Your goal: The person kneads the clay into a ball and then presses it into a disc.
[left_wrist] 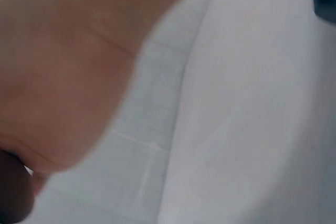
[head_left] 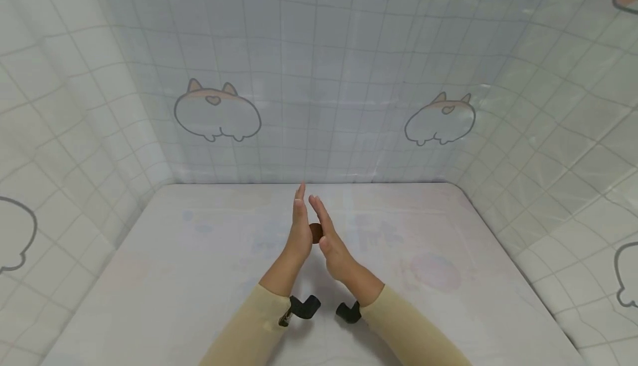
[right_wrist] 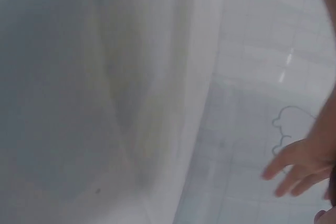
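Observation:
Between the two palms in the head view is a small rounded dark brown lump (head_left: pixel 316 233), partly covered by the hands; its material cannot be told. My left hand (head_left: pixel 300 233) presses against it from the left with straight fingers pointing up and away. From the right my right hand (head_left: pixel 333 247) touches it, its fingers also straight and leaning toward the left hand's. The palms stand apart at the lump. In the left wrist view, the brown lump (left_wrist: pixel 13 195) shows at the lower left beside the heel of a palm (left_wrist: pixel 68 77). Spread fingers (right_wrist: pixel 294 179) appear in the right wrist view.
A pale table (head_left: pixel 189 255) lies beneath the hands. Grid-patterned sheeting (head_left: pixel 339 78) with dog drawings rises behind it and on both sides. Black wrist mounts (head_left: pixel 305 306) stick out near the cream sleeves (head_left: pixel 249 327).

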`<state>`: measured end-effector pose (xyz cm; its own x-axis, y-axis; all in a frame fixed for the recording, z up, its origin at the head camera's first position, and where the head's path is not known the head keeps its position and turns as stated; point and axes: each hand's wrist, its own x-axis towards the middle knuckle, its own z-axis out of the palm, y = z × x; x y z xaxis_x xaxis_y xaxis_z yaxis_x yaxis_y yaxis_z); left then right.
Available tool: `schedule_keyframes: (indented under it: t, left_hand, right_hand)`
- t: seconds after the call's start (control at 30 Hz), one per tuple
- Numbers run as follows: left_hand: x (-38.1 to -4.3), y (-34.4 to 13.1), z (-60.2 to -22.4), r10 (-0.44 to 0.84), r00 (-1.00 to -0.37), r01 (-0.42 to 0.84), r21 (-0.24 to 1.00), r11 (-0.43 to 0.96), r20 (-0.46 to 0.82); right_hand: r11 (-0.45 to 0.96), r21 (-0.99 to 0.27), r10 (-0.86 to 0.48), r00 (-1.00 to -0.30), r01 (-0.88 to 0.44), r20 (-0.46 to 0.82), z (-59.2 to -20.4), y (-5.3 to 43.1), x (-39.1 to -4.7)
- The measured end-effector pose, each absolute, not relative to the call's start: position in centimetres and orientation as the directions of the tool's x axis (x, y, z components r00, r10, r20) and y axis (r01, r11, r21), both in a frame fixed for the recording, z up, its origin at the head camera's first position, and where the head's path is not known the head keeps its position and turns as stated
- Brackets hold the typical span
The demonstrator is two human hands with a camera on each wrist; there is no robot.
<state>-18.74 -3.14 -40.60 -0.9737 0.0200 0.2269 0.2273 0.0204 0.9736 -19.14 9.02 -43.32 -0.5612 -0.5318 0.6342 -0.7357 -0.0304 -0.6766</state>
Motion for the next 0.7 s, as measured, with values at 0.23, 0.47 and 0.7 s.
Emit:
schedule_keyframes:
  t: [0.23, 0.47, 0.7]
  left_hand:
    - [-19.1, -3.2, -41.8, 0.024, -0.985, 0.173, 0.982, 0.075, 0.172]
    - [-18.8, -3.0, -42.8, 0.132, -0.982, 0.151, 0.979, 0.138, 0.133]
    - [-18.2, -2.3, -43.1, 0.281, -0.953, 0.152, 0.981, 0.120, 0.113]
  right_hand:
    - [-0.099, -0.748, -0.487, -0.624, -0.656, 0.611, -42.4, 8.8, -18.6]
    - [-0.053, -0.734, -0.433, -0.647, -0.677, 0.628, -41.6, 9.5, -19.4]
    - [0.006, -0.751, -0.367, -0.700, -0.660, 0.613, -41.0, 10.3, -20.4]
